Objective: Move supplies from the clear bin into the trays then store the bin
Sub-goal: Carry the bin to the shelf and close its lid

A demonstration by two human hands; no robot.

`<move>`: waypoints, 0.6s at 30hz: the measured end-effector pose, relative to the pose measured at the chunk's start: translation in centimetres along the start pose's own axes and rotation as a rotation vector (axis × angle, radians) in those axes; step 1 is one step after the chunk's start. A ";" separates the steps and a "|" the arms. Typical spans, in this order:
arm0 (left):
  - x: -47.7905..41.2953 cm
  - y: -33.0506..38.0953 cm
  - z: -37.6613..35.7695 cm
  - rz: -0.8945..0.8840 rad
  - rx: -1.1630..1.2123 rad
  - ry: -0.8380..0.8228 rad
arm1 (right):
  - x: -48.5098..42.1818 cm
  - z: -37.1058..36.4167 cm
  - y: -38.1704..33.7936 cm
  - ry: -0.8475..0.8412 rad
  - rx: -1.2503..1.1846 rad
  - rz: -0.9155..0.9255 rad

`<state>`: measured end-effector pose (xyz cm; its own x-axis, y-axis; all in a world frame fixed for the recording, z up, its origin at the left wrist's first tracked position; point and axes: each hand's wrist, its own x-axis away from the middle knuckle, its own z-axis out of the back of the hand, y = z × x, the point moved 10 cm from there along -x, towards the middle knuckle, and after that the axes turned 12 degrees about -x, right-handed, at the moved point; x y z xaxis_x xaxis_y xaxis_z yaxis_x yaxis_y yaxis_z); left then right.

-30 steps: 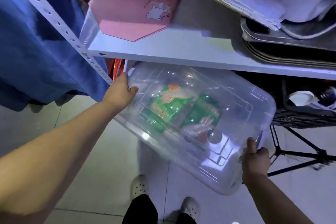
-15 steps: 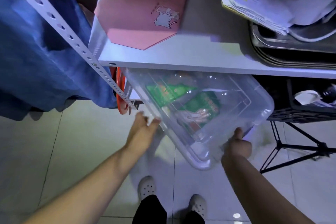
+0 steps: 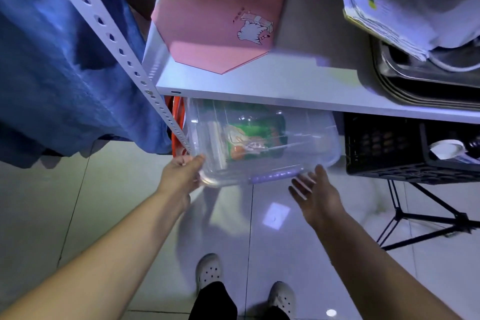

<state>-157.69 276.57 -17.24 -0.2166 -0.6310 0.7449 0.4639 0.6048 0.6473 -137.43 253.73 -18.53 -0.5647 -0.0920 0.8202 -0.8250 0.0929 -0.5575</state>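
The clear bin lies on the lower shelf, mostly under the white shelf board, with its near edge sticking out. Green packets show through its clear plastic. My left hand grips the bin's near left corner. Just off the near right edge, my right hand hovers with fingers spread and palm toward the bin, not touching it. Metal trays are stacked on the upper shelf at the right.
A pink folder and a paper stack lie on the upper shelf. A black crate sits right of the bin. A perforated shelf post, blue cloth and orange item are at left. A tripod stands right. My shoes stand on tile.
The bin has slid back under the shelf board and turned level. My right hand let go and opened; my left hand moved to the bin's near left corner.
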 end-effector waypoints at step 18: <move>-5.8 4.2 0.6 -0.028 0.304 -0.026 | -2.3 -7.4 -5.1 -0.160 -0.061 0.111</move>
<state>-154.97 283.11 -18.75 -0.2498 -0.6391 0.7275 0.1802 0.7075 0.6834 -131.67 260.81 -16.63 -0.6528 -0.2338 0.7206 -0.7572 0.1703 -0.6307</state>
